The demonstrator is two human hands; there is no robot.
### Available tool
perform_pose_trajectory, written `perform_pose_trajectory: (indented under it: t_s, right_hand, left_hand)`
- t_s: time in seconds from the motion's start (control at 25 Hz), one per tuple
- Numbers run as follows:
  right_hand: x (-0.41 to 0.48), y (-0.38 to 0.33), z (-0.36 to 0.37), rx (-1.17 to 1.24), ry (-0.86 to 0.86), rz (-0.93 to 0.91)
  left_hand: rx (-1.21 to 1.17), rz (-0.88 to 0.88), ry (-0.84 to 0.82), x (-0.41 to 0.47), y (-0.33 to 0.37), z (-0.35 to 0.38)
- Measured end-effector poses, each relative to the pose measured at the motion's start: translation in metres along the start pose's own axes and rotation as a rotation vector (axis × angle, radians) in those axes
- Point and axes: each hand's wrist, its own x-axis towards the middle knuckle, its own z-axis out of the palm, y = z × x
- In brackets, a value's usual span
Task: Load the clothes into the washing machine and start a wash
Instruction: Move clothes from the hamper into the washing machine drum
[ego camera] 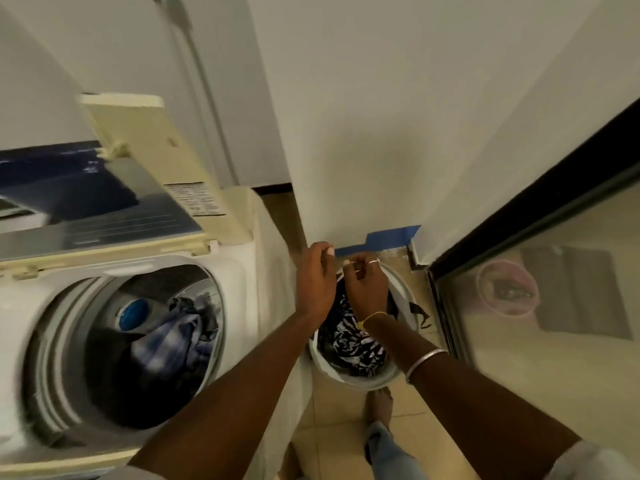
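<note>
Over the basket (360,380), both hands are close together, almost touching. The right hand (367,284) has its fingers (360,268) curled and pinching the top of the clothes (349,341). These stripy black and white clothes hang down from the fingers into the basket. The left hand (313,282) is just beside it. Its fingers (325,252) are curled too, but I cannot tell if they hold anything.

Left of the fingers is the washer (242,265). Its lid (114,209) is up. A blue checked cloth (173,334) lies inside it. Just past the fingers, blue tape (381,237) runs along the bottom of the wall. Right of the fingers is a glass door (554,306). Below the basket, a foot (379,407) stands on the floor.
</note>
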Motion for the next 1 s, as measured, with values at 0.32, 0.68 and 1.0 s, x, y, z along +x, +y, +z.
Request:
perform_pose_trajectory:
  t_s: [0.32,0.68,1.0]
  right_hand:
    - [0.063,0.191,-0.006,-0.403,-0.271,0.191]
    - [0.028,0.335,0.03,-1.083,-0.743,0.355]
    - [0.049,0.261,0.001,-0.558,-0.422,0.213]
  left_hand:
    - [0.121,-0.327,-0.278,-0.003,-0.105,0.124]
    - [0.132,-0.582,-0.344,-0.044,-0.205,0.175]
    - [0.073,-0.565,-0.562,-0.049,-0.194,0.142]
